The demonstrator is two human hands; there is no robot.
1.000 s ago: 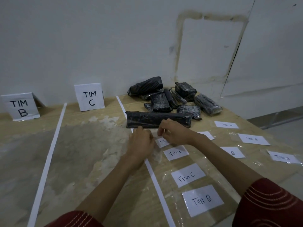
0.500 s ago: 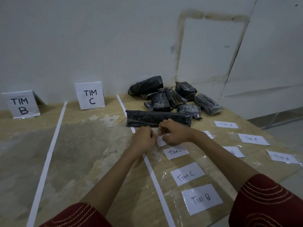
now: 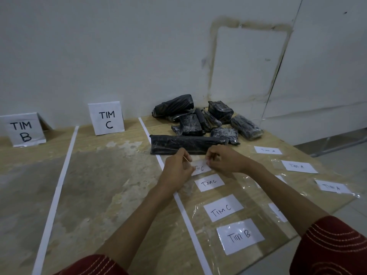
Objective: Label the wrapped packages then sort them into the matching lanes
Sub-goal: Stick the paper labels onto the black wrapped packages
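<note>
A long black wrapped package (image 3: 186, 144) lies across the table just beyond my hands. Behind it sits a pile of several smaller black wrapped packages (image 3: 206, 120). Both hands hold one white "TIM C" label (image 3: 200, 168) with clear tape around it, slightly lifted off the table. My left hand (image 3: 176, 169) pinches its left tape edge. My right hand (image 3: 224, 158) pinches its upper right edge. More taped labels lie nearby: "TIM C" (image 3: 209, 183), a larger "TIM C" (image 3: 222, 208) and "TIM B" (image 3: 240, 236).
Standing cards "TIM B" (image 3: 22, 129) and "TIM C" (image 3: 106, 118) mark lanes split by white tape strips (image 3: 59, 181). Three "TIM A" labels (image 3: 298, 166) lie on the right, near the wooden table's edge (image 3: 337, 207). A white wall stands behind.
Both hands have raised the "TIM C" label a little off the table and drawn it toward the long package; its writing now shows between them.
</note>
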